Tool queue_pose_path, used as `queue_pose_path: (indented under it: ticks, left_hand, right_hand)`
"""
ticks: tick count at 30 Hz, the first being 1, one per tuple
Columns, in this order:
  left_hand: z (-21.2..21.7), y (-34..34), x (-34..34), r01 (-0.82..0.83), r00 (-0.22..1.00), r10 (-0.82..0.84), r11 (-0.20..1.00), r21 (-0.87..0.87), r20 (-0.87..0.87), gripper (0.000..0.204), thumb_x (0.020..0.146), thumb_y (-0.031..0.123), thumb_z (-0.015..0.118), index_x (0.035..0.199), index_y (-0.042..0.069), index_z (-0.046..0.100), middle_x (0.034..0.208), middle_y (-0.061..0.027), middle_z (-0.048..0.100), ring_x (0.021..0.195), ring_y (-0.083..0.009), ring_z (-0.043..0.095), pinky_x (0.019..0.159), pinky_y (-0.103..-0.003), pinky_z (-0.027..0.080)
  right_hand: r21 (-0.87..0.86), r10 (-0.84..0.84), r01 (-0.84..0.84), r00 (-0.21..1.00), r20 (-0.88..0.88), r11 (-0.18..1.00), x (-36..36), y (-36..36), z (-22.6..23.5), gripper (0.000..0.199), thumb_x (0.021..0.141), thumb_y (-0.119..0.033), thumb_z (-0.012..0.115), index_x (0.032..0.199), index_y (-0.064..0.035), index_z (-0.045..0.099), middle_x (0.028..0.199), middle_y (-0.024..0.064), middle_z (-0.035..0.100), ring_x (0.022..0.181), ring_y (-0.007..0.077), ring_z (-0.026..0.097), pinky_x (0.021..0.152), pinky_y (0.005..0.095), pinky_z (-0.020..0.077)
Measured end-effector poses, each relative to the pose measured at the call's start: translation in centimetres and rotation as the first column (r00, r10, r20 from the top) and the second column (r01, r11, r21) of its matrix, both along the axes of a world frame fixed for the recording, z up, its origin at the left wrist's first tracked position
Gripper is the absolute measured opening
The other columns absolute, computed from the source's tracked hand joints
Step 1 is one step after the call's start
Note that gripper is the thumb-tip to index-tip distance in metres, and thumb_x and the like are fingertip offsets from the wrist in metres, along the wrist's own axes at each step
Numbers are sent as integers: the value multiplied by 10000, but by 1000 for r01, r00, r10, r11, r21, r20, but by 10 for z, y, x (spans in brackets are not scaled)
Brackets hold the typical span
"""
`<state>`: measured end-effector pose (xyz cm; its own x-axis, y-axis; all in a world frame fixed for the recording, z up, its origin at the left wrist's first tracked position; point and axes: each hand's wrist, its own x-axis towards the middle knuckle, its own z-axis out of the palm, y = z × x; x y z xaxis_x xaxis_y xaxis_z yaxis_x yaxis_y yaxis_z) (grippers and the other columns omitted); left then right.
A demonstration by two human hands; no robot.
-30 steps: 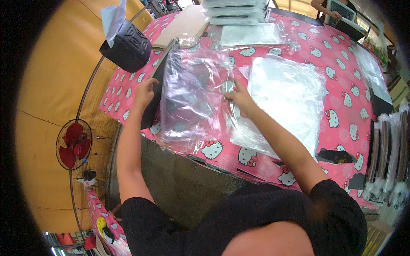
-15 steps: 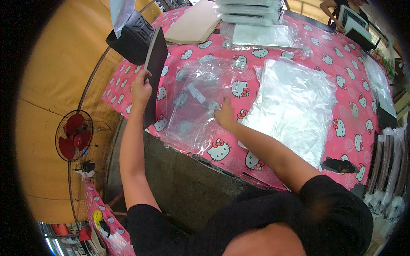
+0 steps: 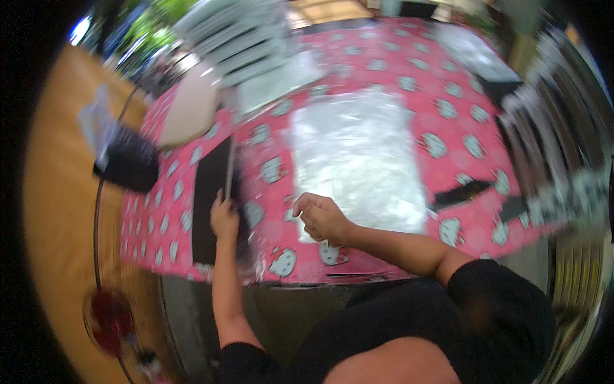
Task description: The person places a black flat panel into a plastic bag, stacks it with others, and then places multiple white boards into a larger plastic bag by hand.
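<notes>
My left hand [image 3: 224, 219] grips the pale edge of a flat dark panel [image 3: 210, 201] at the left side of the table. A loose clear plastic bag lies right beside the panel, mostly blurred. My right hand [image 3: 324, 219] hovers at the near left corner of a stack of clear plastic sleeves [image 3: 358, 160]. Its fingers are curled in, and whatever they might hold is hidden. Motion smears much of the picture.
A pink patterned cloth [image 3: 441, 144] covers the table. Stacked wrapped items [image 3: 236, 38] and a beige sheet [image 3: 190, 105] lie at the back left, near a black container [image 3: 128, 160]. Wrapped dark panels [image 3: 556, 121] stand at the right. A red fan [image 3: 110, 320] is lower left.
The view has turned rightward. My right hand has come off the clear bag toward the sleeve stack, its fingers curling. My left hand still holds the panel, whose broad face now shows more.
</notes>
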<state>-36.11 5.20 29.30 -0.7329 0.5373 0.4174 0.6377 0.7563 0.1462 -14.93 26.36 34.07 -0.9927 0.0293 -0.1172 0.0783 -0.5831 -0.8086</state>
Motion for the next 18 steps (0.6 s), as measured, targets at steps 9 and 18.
queue_pose_path:
  ticks: [9,18]
  left_hand:
    - [12,115,96,-65,540,-451,820,569,711,221,759,105,537,966,30,533,1055,-99,525,929,-202,513,781,-324,401]
    - [65,369,507,-226,-953,-303,753,618,21,680,815,557,304,1297,78,267,1340,-171,235,1198,-353,266,991,-477,183]
  right_hand:
    - [-236,-733,695,631,-252,679,150,85,51,318,906,-232,389,1186,-111,298,525,-24,296,416,63,261,397,218,251]
    - [525,-559,849,467,-685,66,359,154,19,491,826,-421,372,1230,-144,343,1103,93,410,1002,188,352,812,400,257]
